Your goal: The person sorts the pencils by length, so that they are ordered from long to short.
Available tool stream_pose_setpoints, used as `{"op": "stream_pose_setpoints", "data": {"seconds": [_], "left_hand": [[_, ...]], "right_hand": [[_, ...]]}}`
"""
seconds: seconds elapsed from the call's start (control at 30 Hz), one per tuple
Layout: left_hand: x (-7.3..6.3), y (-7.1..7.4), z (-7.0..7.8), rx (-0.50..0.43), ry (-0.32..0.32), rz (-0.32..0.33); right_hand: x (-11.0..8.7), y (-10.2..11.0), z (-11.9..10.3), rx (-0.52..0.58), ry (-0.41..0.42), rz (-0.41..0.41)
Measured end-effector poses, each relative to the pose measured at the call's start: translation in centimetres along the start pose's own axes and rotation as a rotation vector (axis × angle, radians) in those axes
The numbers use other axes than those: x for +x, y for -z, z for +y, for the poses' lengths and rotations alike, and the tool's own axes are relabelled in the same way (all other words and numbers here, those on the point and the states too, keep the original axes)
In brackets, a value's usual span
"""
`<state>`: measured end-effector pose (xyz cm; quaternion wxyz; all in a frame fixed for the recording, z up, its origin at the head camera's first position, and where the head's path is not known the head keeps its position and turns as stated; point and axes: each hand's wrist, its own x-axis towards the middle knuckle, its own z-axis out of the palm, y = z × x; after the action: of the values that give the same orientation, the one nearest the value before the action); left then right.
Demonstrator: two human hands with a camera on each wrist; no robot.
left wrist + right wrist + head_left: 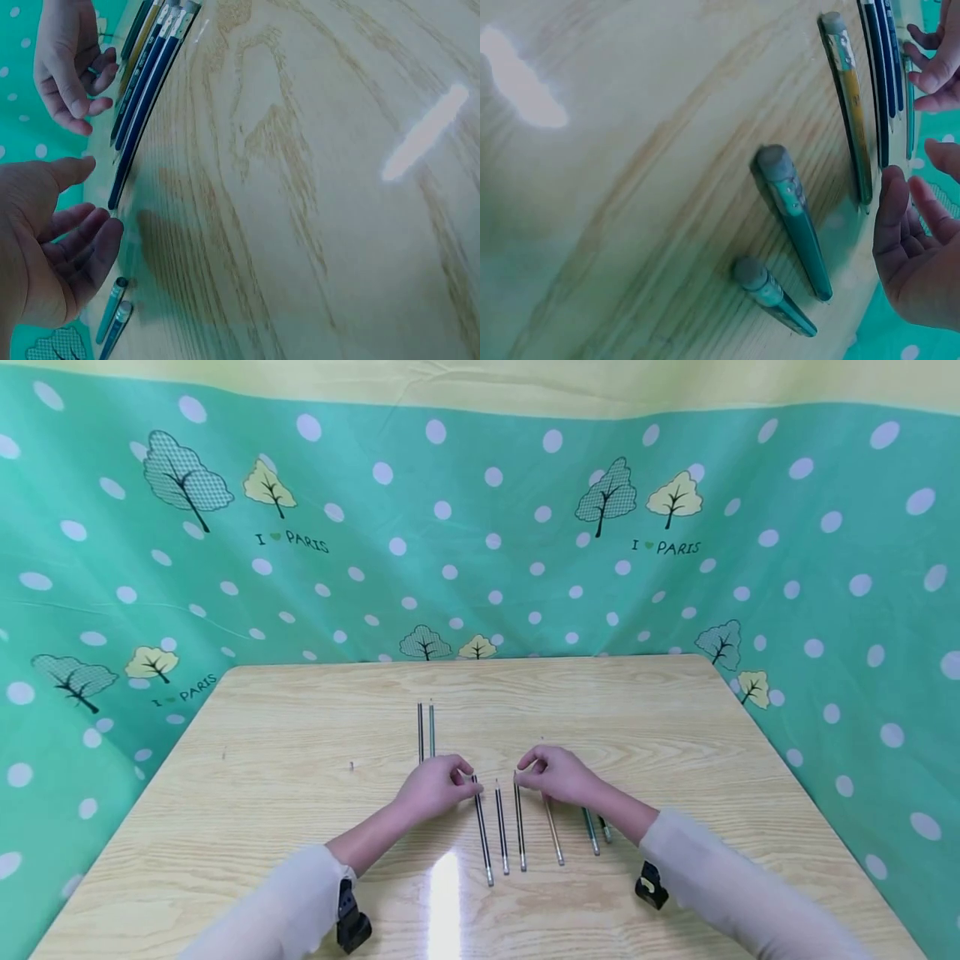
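Note:
Several eraser-ended pencils lie on the table between and under my hands. My left hand [441,787] is at the tip of a dark pencil [483,843]; in the left wrist view its thumb and fingers stand apart around that tip. A second dark pencil [502,831] lies in the middle. Close to the tip of a third dark pencil [520,835] is my right hand [561,775], thumb and fingers parted in the right wrist view. Beneath that hand runs a yellow pencil [853,97]. A green pencil [802,240] and another dark green one [780,304] are partly hidden by the right forearm.
Beyond the left hand, a dark pencil [420,731] and a teal pencil [432,727] lie side by side. A tiny object [351,766] sits left of them on the wooden table [300,718]. A dotted green curtain [480,560] hangs behind the table and along its sides.

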<state>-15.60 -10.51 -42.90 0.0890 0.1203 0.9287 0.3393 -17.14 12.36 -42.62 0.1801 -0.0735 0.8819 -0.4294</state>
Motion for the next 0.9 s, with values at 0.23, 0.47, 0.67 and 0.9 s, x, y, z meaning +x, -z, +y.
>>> {"op": "stream_pose_setpoints", "data": {"seconds": [0.23, 0.47, 0.67, 0.9], "left_hand": [[0.3, -0.6, -0.1, 0.047, 0.036, 0.006], [0.4, -1.0, 0.4, 0.078, 0.078, 0.027], [0.7, -1.5, 0.4, 0.096, 0.083, 0.057], [0.8, -2.0, 0.2, 0.102, 0.083, 0.070]], "right_hand": [[-0.5, -0.7, 0.1, -0.077, 0.094, 0.021], [-0.5, -0.9, 0.0, -0.172, 0.094, 0.060], [-0.3, -1.3, 0.4, -0.245, 0.074, 0.087], [-0.2, -1.7, 0.6, -0.320, 0.091, 0.108]]}}
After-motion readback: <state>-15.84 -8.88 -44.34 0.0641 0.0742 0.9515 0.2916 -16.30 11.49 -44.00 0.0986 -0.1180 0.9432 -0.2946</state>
